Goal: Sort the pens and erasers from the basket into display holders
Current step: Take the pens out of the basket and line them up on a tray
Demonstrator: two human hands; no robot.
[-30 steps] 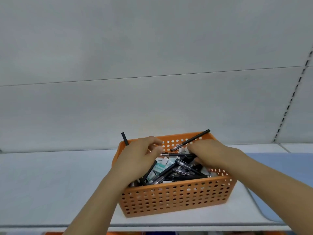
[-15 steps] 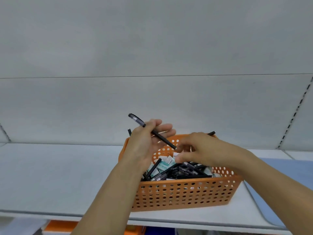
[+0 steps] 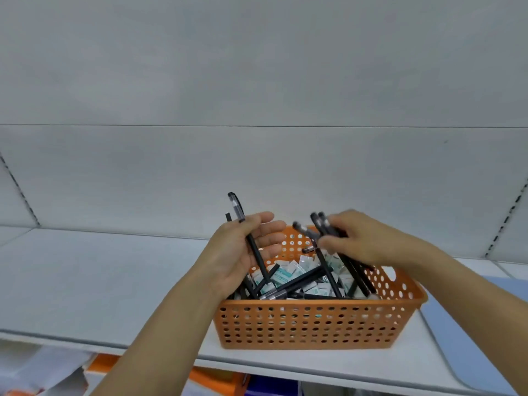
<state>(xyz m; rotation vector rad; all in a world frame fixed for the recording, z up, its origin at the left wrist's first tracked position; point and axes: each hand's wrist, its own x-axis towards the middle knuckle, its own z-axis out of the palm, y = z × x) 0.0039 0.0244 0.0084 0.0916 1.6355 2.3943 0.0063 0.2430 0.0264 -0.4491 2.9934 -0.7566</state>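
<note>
Head camera view, looking forward and down at an orange perforated plastic basket (image 3: 314, 324) standing on a pale grey shelf (image 3: 85, 281) backed by a plain grey wall panel (image 3: 257, 67).

The basket holds a jumble of black pens (image 3: 297, 281) lying crosswise over small white and teal wrapped erasers (image 3: 285, 271).

The left hand (image 3: 243, 252) is raised over the basket's left end, palm turned inward. Its fingers (image 3: 270, 228) are nearly straight, while the thumb pins a black capped pen (image 3: 251, 241) against the palm. The pen stands almost upright, its cap above the hand and its lower end down among the basket's contents.

The right hand (image 3: 365, 241) hovers over the basket's far right part, fingers curled around a bundle of several black pens (image 3: 331, 247), their caps sticking up to the left of the knuckles and their barrels slanting down into the basket.

Right of the basket lies a pale blue sheet (image 3: 471, 324). Under the shelf, blurred orange and white packaging (image 3: 94, 370) shows.
</note>
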